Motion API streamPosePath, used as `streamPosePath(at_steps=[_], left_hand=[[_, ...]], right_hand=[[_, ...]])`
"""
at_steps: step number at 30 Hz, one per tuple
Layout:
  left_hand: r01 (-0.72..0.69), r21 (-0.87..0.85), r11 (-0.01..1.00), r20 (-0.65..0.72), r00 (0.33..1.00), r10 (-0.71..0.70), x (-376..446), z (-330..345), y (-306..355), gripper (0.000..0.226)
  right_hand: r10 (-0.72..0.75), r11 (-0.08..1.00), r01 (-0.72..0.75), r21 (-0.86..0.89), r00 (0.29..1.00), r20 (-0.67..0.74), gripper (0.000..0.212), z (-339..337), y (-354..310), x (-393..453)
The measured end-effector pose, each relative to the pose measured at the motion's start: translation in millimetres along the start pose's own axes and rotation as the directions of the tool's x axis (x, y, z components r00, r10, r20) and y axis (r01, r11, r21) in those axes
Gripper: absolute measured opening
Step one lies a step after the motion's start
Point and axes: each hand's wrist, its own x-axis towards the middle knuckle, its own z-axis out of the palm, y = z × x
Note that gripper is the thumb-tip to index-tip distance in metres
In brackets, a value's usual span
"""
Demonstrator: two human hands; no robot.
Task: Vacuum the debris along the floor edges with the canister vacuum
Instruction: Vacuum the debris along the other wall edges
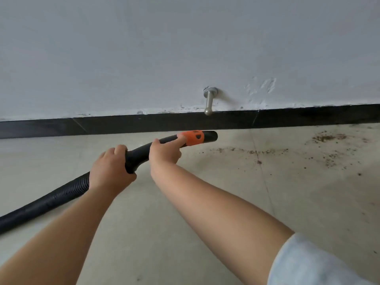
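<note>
A black vacuum hose [45, 202] runs from the lower left up to a curved black handle [137, 156] with an orange collar [194, 137] and an open black end [211, 136]. My left hand [110, 169] grips the handle where the ribbed hose joins it. My right hand [164, 154] holds the handle further along, its index finger stretched onto the orange collar. The open end points right, just in front of the black baseboard [144, 123]. Brown debris [267, 151] lies scattered on the floor to the right of it. The canister is out of sight.
A metal door stop [209, 101] sticks out of the grey wall above the baseboard, right over the hose end. More debris [327, 138] is piled near the baseboard at the far right. The floor is pale tile with thin joints.
</note>
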Motion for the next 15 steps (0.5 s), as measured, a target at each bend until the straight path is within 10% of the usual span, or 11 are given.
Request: streamPosePath(at_steps=[15], left_hand=[[0.167, 0.135, 0.977, 0.048, 0.983, -0.175, -10, -7, -118, 0.042]], right_hand=[[0.048, 0.97, 0.006, -0.244, 0.976, 0.214, 0.066, 97, 60, -9]])
